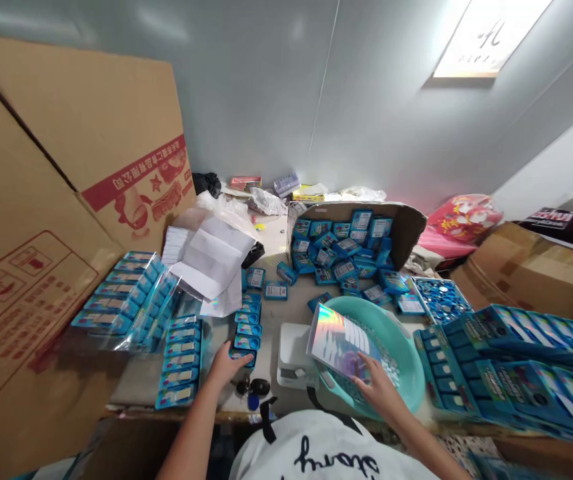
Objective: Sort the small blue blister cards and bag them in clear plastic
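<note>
My left hand (227, 367) is at the near end of a row of small blue boxes (249, 329). Its thumb and fingers are apart and touch the nearest box. Between the thumb and fingers of my right hand (377, 385) is a shiny rainbow-sheened printed sheet (339, 340), tilted over a teal basin (415, 373). Small pale pieces (391, 367) lie inside the basin, partly covered by the sheet. Left of the basin sits a white flat device (293, 353), perhaps a scale. Another row of blue packs (180, 360) lies left of my left hand.
A cut-open carton (411, 223) behind the basin spills loose blue boxes (346, 247). Display boxes (521, 347) stack at the right, beside a tray of small blue items (441, 300). A large carton (66, 220) stands left, near bagged blue packs (126, 293). Keys (260, 387) lie near the front edge.
</note>
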`<state>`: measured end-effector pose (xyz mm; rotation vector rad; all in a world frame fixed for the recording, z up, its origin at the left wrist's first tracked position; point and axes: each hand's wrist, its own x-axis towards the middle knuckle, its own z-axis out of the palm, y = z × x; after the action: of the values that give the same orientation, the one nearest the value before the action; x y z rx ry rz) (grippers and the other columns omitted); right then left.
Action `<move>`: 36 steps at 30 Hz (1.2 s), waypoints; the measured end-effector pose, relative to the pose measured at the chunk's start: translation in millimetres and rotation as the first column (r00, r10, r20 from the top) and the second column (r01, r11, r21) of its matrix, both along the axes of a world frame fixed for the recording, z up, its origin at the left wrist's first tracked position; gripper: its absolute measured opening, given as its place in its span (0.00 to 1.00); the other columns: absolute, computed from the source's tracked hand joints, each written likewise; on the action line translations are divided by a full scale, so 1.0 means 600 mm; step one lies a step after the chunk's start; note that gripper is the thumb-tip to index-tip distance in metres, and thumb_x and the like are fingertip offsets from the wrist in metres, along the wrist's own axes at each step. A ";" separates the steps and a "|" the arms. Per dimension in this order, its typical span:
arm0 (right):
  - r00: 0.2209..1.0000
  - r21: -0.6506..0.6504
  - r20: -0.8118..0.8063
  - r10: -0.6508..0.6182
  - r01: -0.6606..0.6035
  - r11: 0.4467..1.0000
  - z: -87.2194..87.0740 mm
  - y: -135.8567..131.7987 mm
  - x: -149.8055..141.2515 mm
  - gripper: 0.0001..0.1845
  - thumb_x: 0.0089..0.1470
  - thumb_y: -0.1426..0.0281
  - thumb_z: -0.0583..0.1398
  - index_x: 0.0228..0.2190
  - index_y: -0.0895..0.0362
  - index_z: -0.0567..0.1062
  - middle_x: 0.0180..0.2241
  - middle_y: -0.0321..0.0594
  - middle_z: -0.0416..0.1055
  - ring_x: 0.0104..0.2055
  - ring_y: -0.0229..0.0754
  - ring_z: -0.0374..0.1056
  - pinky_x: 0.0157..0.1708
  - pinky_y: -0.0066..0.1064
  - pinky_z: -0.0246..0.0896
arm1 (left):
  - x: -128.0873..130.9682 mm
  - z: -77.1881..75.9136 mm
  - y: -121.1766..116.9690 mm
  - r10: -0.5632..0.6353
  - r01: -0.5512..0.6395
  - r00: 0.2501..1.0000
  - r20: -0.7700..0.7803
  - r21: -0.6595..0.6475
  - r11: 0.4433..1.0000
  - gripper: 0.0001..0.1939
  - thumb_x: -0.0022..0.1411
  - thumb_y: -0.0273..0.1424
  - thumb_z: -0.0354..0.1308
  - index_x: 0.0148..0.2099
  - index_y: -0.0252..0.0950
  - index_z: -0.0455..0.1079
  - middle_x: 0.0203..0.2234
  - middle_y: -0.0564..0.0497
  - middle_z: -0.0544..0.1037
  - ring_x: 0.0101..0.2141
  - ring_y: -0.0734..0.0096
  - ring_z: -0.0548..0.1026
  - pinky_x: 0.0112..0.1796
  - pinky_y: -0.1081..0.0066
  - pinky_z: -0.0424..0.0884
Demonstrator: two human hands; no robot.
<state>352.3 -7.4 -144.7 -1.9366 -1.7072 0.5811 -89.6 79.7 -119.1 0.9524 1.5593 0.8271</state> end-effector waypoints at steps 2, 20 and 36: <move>0.998 -0.029 0.047 0.042 -0.041 0.999 0.002 -0.005 0.002 0.38 0.45 0.59 0.62 0.57 0.58 0.68 0.55 0.54 0.67 0.58 0.58 0.65 0.57 0.45 0.61 | 0.024 -0.011 0.005 -0.053 0.053 0.998 -0.020 0.014 0.998 0.33 0.33 0.41 0.76 0.43 0.33 0.73 0.37 0.42 0.82 0.39 0.51 0.80 0.44 0.57 0.74; 0.915 0.517 0.258 0.312 -0.403 0.755 0.267 0.047 -0.061 0.27 0.61 0.77 0.52 0.57 0.43 0.70 0.54 0.36 0.74 0.60 0.47 0.64 0.64 0.51 0.45 | 0.135 0.142 -0.058 0.038 -0.062 0.967 0.252 0.086 0.994 0.43 0.59 0.62 0.47 0.61 0.33 0.64 0.57 0.36 0.71 0.57 0.51 0.70 0.54 0.57 0.69; 0.521 0.592 0.497 0.695 -0.788 0.168 0.329 0.089 -0.189 0.28 0.60 0.68 0.56 0.61 0.41 0.65 0.55 0.36 0.72 0.59 0.52 0.67 0.64 0.54 0.48 | 0.138 0.238 -0.160 -0.138 0.096 0.933 0.333 0.140 0.985 0.36 0.50 0.58 0.63 0.51 0.36 0.75 0.50 0.39 0.77 0.58 0.45 0.68 0.58 0.56 0.63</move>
<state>239.1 45.7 52.6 -0.3739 -2.3982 -0.0589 -6.7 -16.4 23.9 0.9227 1.1521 0.9549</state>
